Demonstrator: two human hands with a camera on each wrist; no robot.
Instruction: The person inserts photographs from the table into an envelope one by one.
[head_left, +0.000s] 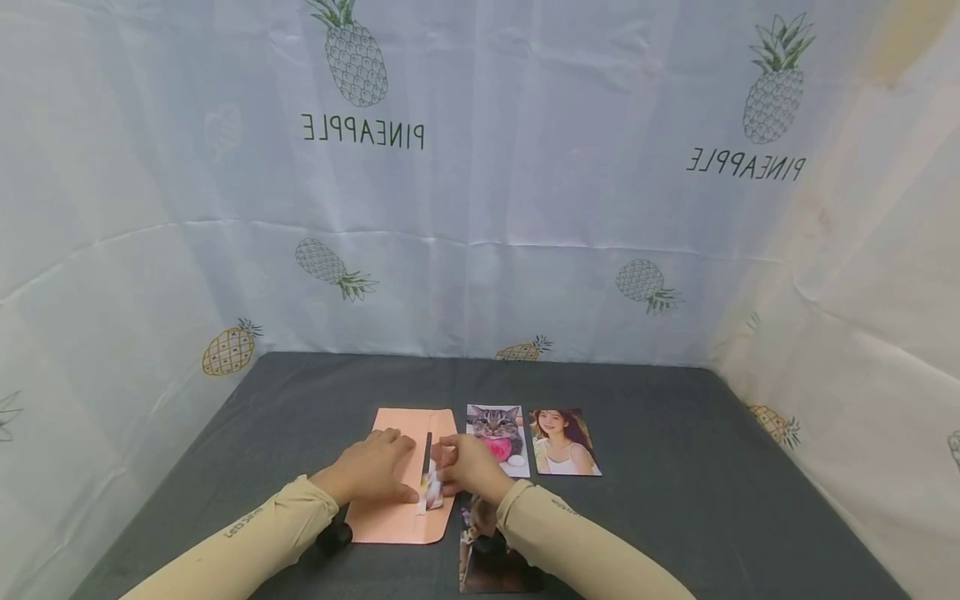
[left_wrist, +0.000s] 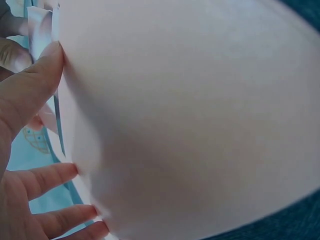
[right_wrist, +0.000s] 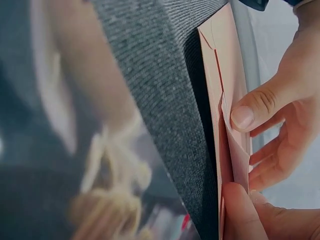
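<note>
A pale pink paper envelope [head_left: 390, 529] lies on the dark table. My left hand [head_left: 375, 467] rests on it with fingers spread, the thumb pressing beside the long slit. At that slit my right hand [head_left: 468, 467] pinches a printed photo [head_left: 432, 492], which sits partly in the opening. The right wrist view shows the left thumb [right_wrist: 245, 117] against the raised paper edge and the right fingertips [right_wrist: 242, 215] on the strip below. Seen from the left wrist, the envelope [left_wrist: 190, 120] fills most of the picture, and the photo [left_wrist: 40, 30] stands up at its edge.
A cat photo [head_left: 498, 425] and a portrait photo of a person [head_left: 562, 458] lie side by side to the right of the envelope. Another photo [head_left: 491, 577] is partly under my right forearm. A pineapple-print curtain [head_left: 480, 183] stands behind the dark table [head_left: 675, 500].
</note>
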